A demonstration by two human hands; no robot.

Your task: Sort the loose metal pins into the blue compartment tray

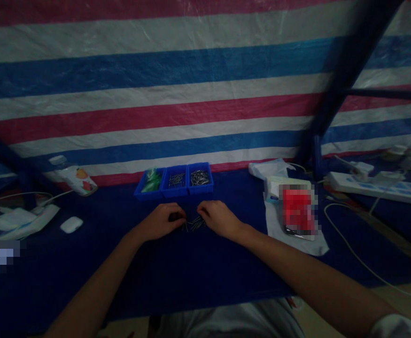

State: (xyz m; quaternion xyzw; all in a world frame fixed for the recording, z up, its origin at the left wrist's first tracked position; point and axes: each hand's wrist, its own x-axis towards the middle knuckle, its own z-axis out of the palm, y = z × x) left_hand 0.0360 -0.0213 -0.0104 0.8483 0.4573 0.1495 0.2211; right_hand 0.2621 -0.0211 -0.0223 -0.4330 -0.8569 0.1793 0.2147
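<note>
Several thin metal pieces [197, 223] lie on the dark blue tabletop [191, 272] between my hands. My left hand [163, 220] is at their left side, thumb and fingers curled together near the leftmost pieces; whatever its fingertips grip is too small to name. From the right, my right hand [219, 217] reaches over the pile with its fingers bent and pressed together, and what lies under them is hidden. Just beyond both hands stand three joined blue bins: the left bin [138, 189] holds green material, the middle bin [174, 192] and the right bin [201, 189] hold metal pieces.
A bottle [80, 180], a white case [72, 225] and cables are on the left. On the right lie a pixelated red item [298, 211], white cloth or paper [274, 220] and a power strip [384, 188]. A striped sheet [191, 112] hangs behind.
</note>
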